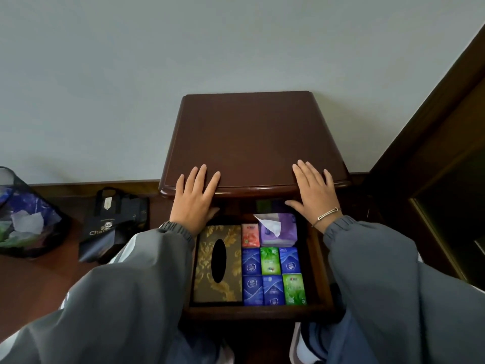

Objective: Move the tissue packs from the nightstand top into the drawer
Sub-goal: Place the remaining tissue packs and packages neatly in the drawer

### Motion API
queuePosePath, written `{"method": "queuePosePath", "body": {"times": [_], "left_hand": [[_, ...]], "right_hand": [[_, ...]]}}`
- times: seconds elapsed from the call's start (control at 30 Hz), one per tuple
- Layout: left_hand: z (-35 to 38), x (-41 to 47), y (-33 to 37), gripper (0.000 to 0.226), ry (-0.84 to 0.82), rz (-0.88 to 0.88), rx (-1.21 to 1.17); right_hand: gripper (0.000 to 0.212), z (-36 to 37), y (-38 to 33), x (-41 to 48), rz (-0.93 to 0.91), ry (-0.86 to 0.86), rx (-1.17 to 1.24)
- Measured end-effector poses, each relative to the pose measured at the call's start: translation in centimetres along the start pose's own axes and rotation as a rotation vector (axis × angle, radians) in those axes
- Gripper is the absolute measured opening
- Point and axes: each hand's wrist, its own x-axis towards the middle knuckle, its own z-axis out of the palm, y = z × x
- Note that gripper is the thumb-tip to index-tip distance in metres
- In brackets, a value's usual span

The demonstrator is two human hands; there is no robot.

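The tissue packs (269, 260) lie in the open drawer (319, 271), filling its right half. Six small ones sit flat in two rows of three, touching side to side. The row nearer the front edge reads blue, blue, green from left to right, and the row behind it reads blue, green, blue. Behind these, toward the back of the drawer, an orange-red pack (250, 235) lies just beside a larger purple pack (284, 229), which has a white tissue (270, 225) sticking up from its opening. The left half of the drawer holds a long tissue box (204, 271), gold-patterned, with a dark oval slot in its lid. Its long side touches the small packs.

Above the drawer, the dark wooden nightstand top (252, 137) carries both hands on its front edge. The left hand (193, 200) rests near the front left corner, fingers straight and spread flat on the wood, thumb hanging below the edge, holding nothing. The right hand (313, 195) rests the same way near the front right corner, flat and holding nothing, with a thin bracelet (328, 214) at the wrist. Grey sleeves (118, 298) cover both arms.

On the floor (34, 279) left of the nightstand stands a black bag (110, 224), and farther left a bin (23, 216) with crumpled paper inside. A pale wall (183, 48) rises behind.
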Motion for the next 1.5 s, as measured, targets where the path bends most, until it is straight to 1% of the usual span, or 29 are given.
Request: {"method": "queuePosePath", "body": {"times": [0.07,0.13,0.17,0.23,0.33,0.37,0.43,0.53,0.6,0.67,0.73,0.83,0.87,0.9,0.97,1.07,1.1,1.17,1.2,1.23,1.27,1.3,1.33,1.37,1.4,1.47,1.5], "left_hand": [[-0.7,-1.4,0.4,0.086,0.017,0.015,-0.010],[-1.0,-3.8,1.0,0.083,0.078,0.063,-0.031],[-1.0,-5.4,1.5,0.082,0.101,0.100,-0.044],[-0.6,-8.9,2.6,0.087,0.111,0.184,-0.065],[0.0,-13.9,4.3,0.102,-0.007,0.324,-0.056],[0.4,-15.2,4.8,0.107,-0.060,0.377,-0.041],[0.9,-17.1,5.6,0.114,-0.190,0.453,0.002],[1.3,-17.4,5.9,0.116,-0.332,0.435,0.046],[1.4,-16.9,5.8,0.114,-0.412,0.390,0.133],[2.5,-16.9,5.5,0.106,-0.397,0.396,0.184],[3.1,-16.9,5.3,0.099,-0.357,0.412,0.214],[2.4,-17.0,5.1,0.098,-0.343,0.441,0.196],[2.3,-17.0,4.9,0.095,-0.292,0.473,0.167],[2.6,-17.1,4.9,0.091,-0.207,0.512,0.129],[3.2,-17.0,4.6,0.074,-0.075,0.566,0.109],[3.8,-16.9,4.1,0.039,0.021,0.595,0.079],[4.0,-16.9,3.9,0.031,0.023,0.601,0.061],[4.8,-17.2,3.7,0.025,0.073,0.605,0.038],[5.3,-17.2,3.6,0.022,0.116,0.599,0.018],[5.5,-16.9,3.6,0.016,0.152,0.586,0.000],[5.8,-16.4,3.6,0.011,0.167,0.554,-0.023],[5.9,-15.4,3.6,0.019,0.145,0.476,-0.032],[6.0,-14.0,3.7,0.026,0.098,0.371,-0.040],[5.9,-12.6,3.8,0.029,0.023,0.241,-0.045],[5.8,-11.3,3.9,0.026,-0.053,0.117,-0.056],[6.1,-9.0,3.9,0.013,-0.230,-0.113,-0.067],[6.7,-8.4,4.0,0.019,-0.288,-0.188,-0.096]], "right_hand": [[0.092,-0.2,0.0,-1.1,-0.028,-0.034,0.027],[0.092,-0.5,-0.3,-3.5,-0.064,-0.025,0.066],[0.091,-0.7,-0.6,-5.0,-0.104,-0.010,0.078],[0.090,-0.8,-1.5,-8.4,-0.241,0.014,0.057],[0.098,-0.5,-3.2,-12.7,-0.417,-0.018,-0.019],[0.101,-0.3,-3.8,-13.9,-0.451,-0.059,-0.034],[0.105,0.4,-4.9,-15.6,-0.494,-0.206,-0.045],[0.107,2.3,-6.0,-16.9,-0.545,-0.410,-0.073],[0.103,3.3,-6.6,-17.4,-0.558,-0.474,-0.135],[0.096,3.5,-6.5,-17.5,-0.532,-0.475,-0.183],[0.092,3.2,-6.1,-17.4,-0.480,-0.447,-0.157],[0.086,3.1,-5.9,-17.4,-0.512,-0.368,-0.141],[0.081,3.3,-6.0,-17.5,-0.546,-0.311,-0.135],[0.074,3.4,-6.1,-17.4,-0.577,-0.269,-0.127],[0.062,3.7,-6.1,-17.2,-0.637,-0.221,-0.153],[0.049,4.0,-5.7,-16.8,-0.692,-0.153,-0.180],[0.045,4.1,-5.7,-16.9,-0.694,-0.145,-0.174],[0.034,4.6,-5.5,-17.3,-0.700,-0.078,-0.163],[0.029,4.9,-5.4,-17.2,-0.686,-0.027,-0.143],[0.029,5.1,-5.2,-16.8,-0.652,0.012,-0.113],[0.033,5.3,-5.0,-16.2,-0.589,0.023,-0.098],[0.040,5.4,-4.8,-15.0,-0.500,0.012,-0.099],[0.046,5.3,-4.6,-13.4,-0.404,0.003,-0.121],[0.050,5.2,-4.4,-11.9,-0.315,-0.028,-0.164],[0.049,4.9,-4.2,-10.7,-0.227,-0.113,-0.186],[0.039,5.1,-4.0,-8.6,-0.046,-0.295,-0.136],[0.038,5.6,-4.0,-8.0,-0.010,-0.331,-0.095]]}}
